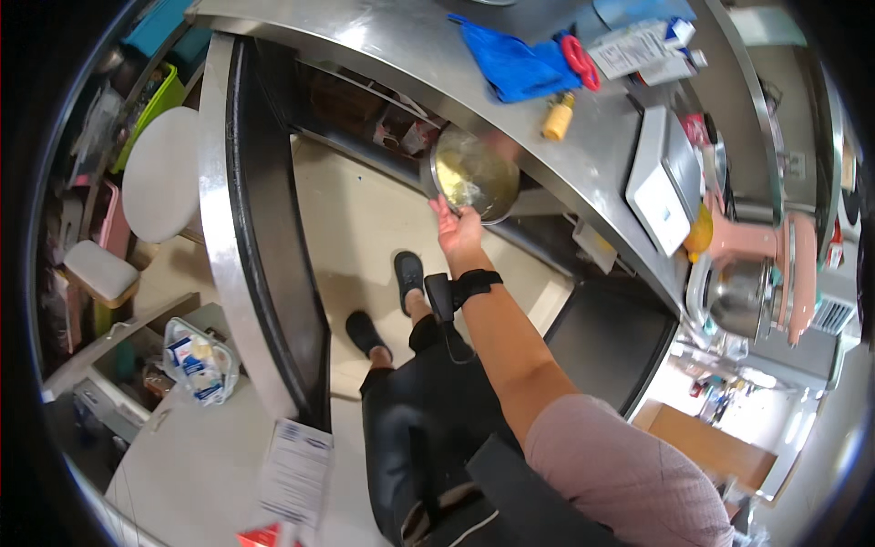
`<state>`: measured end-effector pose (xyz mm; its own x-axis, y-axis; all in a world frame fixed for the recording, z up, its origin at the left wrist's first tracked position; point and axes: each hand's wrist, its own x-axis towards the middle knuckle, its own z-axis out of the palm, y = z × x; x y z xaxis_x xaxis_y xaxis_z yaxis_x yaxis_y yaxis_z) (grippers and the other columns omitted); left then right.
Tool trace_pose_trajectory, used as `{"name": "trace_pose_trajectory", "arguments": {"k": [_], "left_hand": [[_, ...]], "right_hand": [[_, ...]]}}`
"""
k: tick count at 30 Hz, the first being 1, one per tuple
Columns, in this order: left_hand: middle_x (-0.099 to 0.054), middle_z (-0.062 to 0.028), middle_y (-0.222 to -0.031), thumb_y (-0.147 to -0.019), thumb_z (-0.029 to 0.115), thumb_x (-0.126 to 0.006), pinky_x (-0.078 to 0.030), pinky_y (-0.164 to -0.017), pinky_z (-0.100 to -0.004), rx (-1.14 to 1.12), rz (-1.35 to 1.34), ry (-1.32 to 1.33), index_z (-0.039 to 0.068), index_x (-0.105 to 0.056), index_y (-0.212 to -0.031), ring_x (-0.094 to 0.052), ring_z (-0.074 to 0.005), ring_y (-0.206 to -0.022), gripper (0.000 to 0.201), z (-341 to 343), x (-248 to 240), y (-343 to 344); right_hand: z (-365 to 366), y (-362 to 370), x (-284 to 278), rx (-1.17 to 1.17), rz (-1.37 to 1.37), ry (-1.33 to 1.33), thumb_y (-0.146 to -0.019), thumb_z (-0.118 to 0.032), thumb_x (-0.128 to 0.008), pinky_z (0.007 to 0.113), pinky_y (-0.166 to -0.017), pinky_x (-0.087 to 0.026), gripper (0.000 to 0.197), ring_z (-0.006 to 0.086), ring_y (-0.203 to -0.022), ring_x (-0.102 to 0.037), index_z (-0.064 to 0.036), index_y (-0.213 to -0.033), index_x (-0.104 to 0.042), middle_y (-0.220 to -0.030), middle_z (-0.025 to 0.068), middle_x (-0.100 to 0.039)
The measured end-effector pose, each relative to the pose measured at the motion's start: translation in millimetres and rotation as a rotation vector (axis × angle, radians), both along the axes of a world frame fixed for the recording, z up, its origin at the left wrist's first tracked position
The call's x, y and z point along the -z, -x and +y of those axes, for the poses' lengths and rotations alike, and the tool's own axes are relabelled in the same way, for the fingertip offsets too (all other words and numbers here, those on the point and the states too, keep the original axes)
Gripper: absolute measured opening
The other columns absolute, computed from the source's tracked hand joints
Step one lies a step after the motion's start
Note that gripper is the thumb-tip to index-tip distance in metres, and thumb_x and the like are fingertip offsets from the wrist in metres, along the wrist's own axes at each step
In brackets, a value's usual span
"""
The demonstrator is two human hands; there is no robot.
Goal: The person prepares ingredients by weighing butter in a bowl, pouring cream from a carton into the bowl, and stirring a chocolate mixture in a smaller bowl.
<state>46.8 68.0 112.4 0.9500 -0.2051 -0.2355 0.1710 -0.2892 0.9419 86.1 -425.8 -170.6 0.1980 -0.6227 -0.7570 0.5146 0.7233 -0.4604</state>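
A round metal bowl (500, 190) is at the opening of an under-counter cabinet, below the counter edge. Something pale yellow lies inside it, with what looks like shiny clear film over it. My right hand (458, 230) reaches up to the bowl and grips its near rim, the fingers partly hidden at the edge. A black band with a small device (443, 296) is on that wrist. No part of my left hand can be made out.
Open cabinet doors stand at left (264, 228) and right (606, 337). On the steel counter (392, 32) are a blue piping bag (519, 64), a yellow-handled tool (558, 118), a scale (661, 182), cartons (633, 50) and a pink stand mixer (797, 273). A stool (164, 173) stands left.
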Motion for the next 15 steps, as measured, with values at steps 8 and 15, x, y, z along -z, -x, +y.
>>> {"name": "trace_pose_trajectory", "arguments": {"k": [8,15], "left_hand": [[-0.052,-0.0208,-0.114,-0.074,0.006,-0.072,-0.046,-0.086,-0.0373,-0.486,-0.313,-0.17,-0.006,-0.041,-0.115,-0.053,-0.0249,-0.1,0.053,22,59,-68],[-0.052,-0.0138,-0.105,-0.07,0.013,-0.076,-0.042,-0.087,-0.0351,-0.139,-0.26,-0.303,-0.003,-0.045,-0.107,-0.052,-0.0207,-0.095,0.051,-19,100,-52]], "right_hand": [[106,114,-123,-0.574,0.338,0.07,-0.081,-0.007,-0.049,0.028,-0.05,-0.051,0.032,0.0284,-0.069,-0.065,0.009,-0.109,-0.046,-0.088,0.0199,-0.061],[93,178,-279,-0.779,0.482,0.24,-0.076,-0.006,-0.052,0.028,-0.041,-0.047,0.028,0.0196,-0.048,-0.057,0.0115,-0.097,-0.054,-0.076,0.0172,-0.062]]}}
